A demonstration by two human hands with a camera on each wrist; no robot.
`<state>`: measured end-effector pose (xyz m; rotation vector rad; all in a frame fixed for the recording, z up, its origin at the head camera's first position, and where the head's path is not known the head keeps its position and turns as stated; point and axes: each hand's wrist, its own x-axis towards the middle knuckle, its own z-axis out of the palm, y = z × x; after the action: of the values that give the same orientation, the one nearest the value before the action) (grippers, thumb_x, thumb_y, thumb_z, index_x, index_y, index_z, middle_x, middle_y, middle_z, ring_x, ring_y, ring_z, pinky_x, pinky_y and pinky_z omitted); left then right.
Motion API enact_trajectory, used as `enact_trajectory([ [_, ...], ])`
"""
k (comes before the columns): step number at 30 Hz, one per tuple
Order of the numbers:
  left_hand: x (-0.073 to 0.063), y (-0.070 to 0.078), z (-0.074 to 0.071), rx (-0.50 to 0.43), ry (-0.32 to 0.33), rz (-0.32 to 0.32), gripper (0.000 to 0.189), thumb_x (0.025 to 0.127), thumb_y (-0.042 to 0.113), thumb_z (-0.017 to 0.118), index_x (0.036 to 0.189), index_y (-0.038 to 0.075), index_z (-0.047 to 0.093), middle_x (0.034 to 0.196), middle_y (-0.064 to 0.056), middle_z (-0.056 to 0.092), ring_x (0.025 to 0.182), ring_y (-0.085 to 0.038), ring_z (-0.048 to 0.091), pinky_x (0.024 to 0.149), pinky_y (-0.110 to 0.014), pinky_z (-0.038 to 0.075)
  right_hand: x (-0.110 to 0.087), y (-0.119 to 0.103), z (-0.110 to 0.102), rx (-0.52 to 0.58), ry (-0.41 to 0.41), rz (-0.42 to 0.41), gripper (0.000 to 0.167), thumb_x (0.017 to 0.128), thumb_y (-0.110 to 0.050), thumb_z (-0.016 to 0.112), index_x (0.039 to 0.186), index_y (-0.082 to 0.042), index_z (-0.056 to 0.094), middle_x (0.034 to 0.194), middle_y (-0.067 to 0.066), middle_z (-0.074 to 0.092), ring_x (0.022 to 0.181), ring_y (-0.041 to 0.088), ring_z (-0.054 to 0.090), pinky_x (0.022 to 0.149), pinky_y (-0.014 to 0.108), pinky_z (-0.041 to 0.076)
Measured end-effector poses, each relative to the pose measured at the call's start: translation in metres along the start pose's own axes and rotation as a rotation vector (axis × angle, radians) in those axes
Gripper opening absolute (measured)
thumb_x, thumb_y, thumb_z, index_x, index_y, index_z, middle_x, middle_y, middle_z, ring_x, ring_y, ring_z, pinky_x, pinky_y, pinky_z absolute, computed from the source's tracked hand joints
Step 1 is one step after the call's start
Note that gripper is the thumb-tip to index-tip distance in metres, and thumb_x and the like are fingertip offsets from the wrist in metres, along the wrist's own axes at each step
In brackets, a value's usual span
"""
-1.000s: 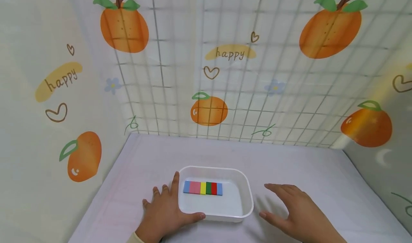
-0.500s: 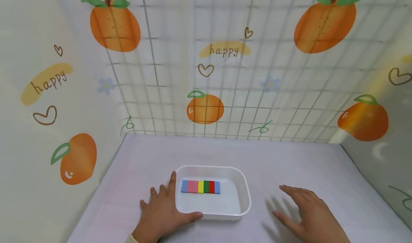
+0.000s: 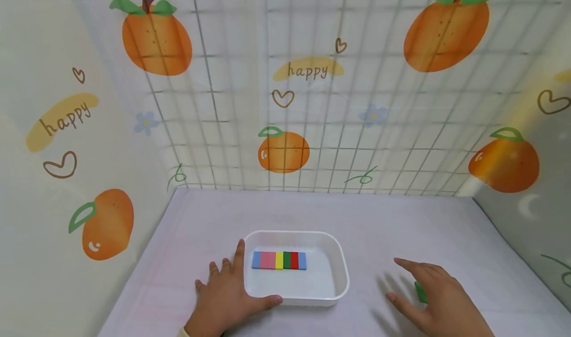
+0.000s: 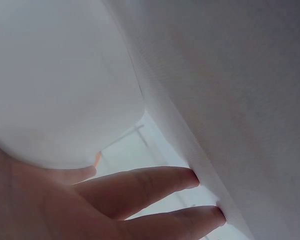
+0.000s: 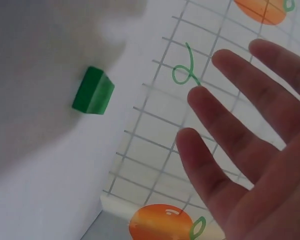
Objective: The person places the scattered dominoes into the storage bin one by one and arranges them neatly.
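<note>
A white plastic tray [image 3: 312, 301] stands on the table with a flat row of coloured blocks [image 3: 279, 260] inside. Blue, pink, yellow, green, red and blue follow one another from left to right. My left hand [image 3: 225, 292] rests at the tray's front left corner, index finger along the left side and thumb on the front rim, fingers spread. To the right of the tray, my right hand [image 3: 439, 292] hovers with spread fingers over a green block [image 3: 421, 293], which it partly hides. In the right wrist view that green block [image 5: 93, 91] lies on the table, apart from the fingers.
A pale cloth covers the table [image 3: 379, 223]. Behind it rises a back wall [image 3: 330, 143] of fabric printed with oranges over a wire grid. Side walls close off the left and right.
My right hand has moved right, away from the tray, and a green block now shows beneath it. The left hand stays at the tray. The head view has shifted slightly.
</note>
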<state>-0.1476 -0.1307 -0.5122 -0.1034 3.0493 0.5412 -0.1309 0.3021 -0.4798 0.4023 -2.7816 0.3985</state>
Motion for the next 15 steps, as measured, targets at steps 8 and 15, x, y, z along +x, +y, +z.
enact_trajectory([
  [8,0.000,0.000,0.000,-0.006,-0.002,-0.007,0.156,0.045,0.112,0.053,0.171,0.030,0.011,0.144,-0.016,0.057,0.136,-0.055,0.045,0.091,-0.091,0.029,0.002,0.011,0.003,-0.040,-0.106,0.081,0.078,0.083,-0.065,0.083,0.142,-0.015,0.066,0.126,0.012,0.072,0.112,0.042,0.064,0.090,0.067,0.052],
  [15,-0.002,0.002,-0.003,-0.016,-0.003,-0.006,0.155,0.046,0.110,0.057,0.171,0.028,0.014,0.143,-0.015,0.058,0.136,-0.054,0.046,0.091,-0.091,0.030,0.001,0.032,0.007,-0.054,-0.231,0.156,0.071,0.084,-0.051,0.086,0.141,-0.013,0.066,0.118,0.010,0.074,0.107,0.042,0.067,0.086,0.067,0.054],
])
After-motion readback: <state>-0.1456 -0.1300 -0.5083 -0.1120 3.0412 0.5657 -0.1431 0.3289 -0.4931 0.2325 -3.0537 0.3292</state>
